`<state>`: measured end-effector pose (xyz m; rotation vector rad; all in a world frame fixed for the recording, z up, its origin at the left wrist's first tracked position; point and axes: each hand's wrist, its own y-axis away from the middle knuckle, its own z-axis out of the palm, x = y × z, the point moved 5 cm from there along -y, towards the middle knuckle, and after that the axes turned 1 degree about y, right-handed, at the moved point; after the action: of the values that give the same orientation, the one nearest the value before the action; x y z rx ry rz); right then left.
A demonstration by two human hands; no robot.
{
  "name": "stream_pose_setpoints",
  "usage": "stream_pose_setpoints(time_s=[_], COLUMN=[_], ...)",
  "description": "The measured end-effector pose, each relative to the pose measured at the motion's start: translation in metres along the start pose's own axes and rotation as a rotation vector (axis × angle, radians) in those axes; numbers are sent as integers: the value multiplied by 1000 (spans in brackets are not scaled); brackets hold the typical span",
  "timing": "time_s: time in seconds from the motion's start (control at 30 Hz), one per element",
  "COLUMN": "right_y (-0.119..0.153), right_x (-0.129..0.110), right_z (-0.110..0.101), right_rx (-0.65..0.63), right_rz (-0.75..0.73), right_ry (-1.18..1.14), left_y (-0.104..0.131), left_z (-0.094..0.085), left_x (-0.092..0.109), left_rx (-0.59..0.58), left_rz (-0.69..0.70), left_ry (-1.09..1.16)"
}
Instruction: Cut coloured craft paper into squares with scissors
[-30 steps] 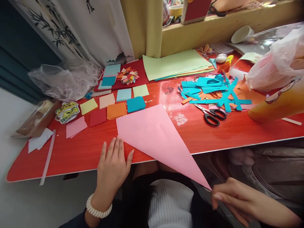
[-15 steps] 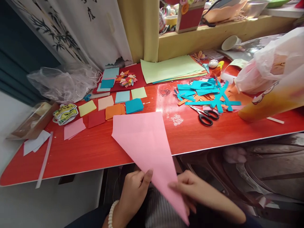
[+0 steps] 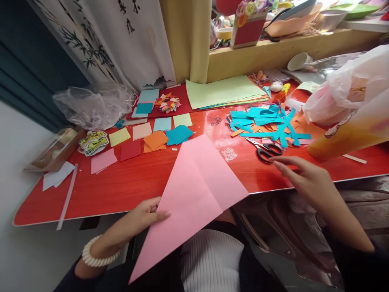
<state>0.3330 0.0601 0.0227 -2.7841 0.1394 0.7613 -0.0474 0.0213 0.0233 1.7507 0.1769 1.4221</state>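
A large pink sheet of paper (image 3: 194, 190), folded on a slant with a crease showing, is held over the table's front edge. My left hand (image 3: 147, 217) pinches its left side, thumb on top and fingers behind. My right hand (image 3: 293, 170) is off the paper, its fingers stretched out at the black handles of the scissors (image 3: 265, 153). The fingertips overlap the near handle in view; whether they touch it I cannot tell. The scissors lie on the table, blades partly under a heap of blue and orange paper strips (image 3: 270, 121).
Small paper squares in several colours, such as the orange stack (image 3: 154, 140) and blue stack (image 3: 179, 134), lie at left on the red table (image 3: 121, 182). Large green sheets (image 3: 225, 91) are at the back. A tall orange-yellow container (image 3: 343, 138) and a plastic bag (image 3: 343, 89) stand right.
My right hand has let go of the pink sheet and moved right to the scissors. The sheet has turned, its lower point swinging left with my left hand. The orange and blue stacks have become fanned out.
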Motion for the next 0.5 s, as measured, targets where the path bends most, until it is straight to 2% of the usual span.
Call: stream_pose_setpoints(time_s=[0.07,0.13,0.17,0.23,0.37,0.43,0.5], right_y=[-21,-33,-36,-43,-55,-57,-54], right_x=[8,12,15,22,35,33,25], right_z=[8,19,24,30,29,23,15], right_rx=[24,24,20,-14,-192,-253,-270], right_rz=[-46,-115,-134,-119,75,130,129], right_ry=[109,227,275,326,308,330,318], left_y=[-4,-9,-12,-18,-37,-53,-72], left_z=[-9,-21,-30,-51,-98,-117,-133], left_x=[4,10,14,27,63,78,89], left_rx=[-37,-7,51,246,705,796,753], left_rz=[19,100,153,272,478,519,515], left_ry=[-51,-177,-287,-571,-1131,-1308,-1362])
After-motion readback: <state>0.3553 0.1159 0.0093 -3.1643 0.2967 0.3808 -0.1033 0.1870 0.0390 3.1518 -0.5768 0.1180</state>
